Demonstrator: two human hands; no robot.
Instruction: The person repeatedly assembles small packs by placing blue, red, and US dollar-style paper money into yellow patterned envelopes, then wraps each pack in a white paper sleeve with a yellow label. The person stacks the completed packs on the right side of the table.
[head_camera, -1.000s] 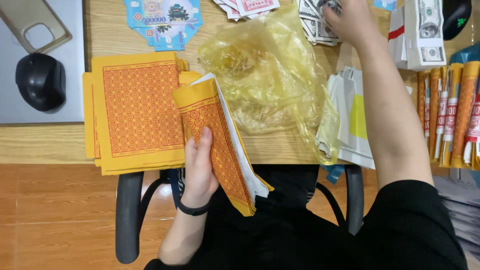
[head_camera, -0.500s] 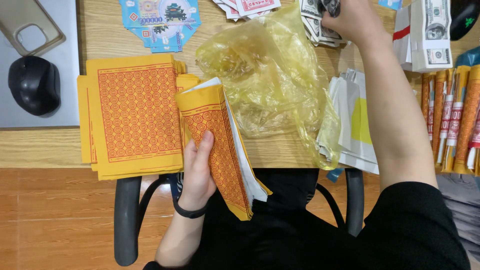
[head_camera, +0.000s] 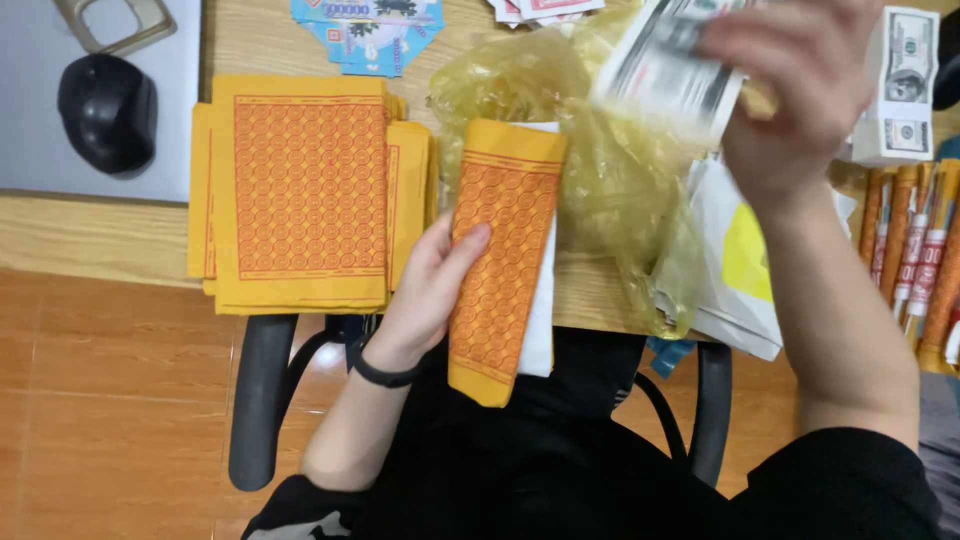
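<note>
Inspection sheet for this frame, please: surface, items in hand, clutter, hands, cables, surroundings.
Surface: light wooden desk, crowded along its front edge.
Items in hand: folded bundle of yellow paper sheets with an orange coin pattern; blurred stack of grey printed play notes.
Clutter: flat pile of matching yellow sheets, crumpled yellow plastic bag, banded note bricks, orange paper rolls, black computer mouse, blue octagonal cards.
Hands: left hand grips the bundle; right hand lifts the notes.
Cables: nothing seen.
Surroundings: orange tiled floor, black chair armrests.
</note>
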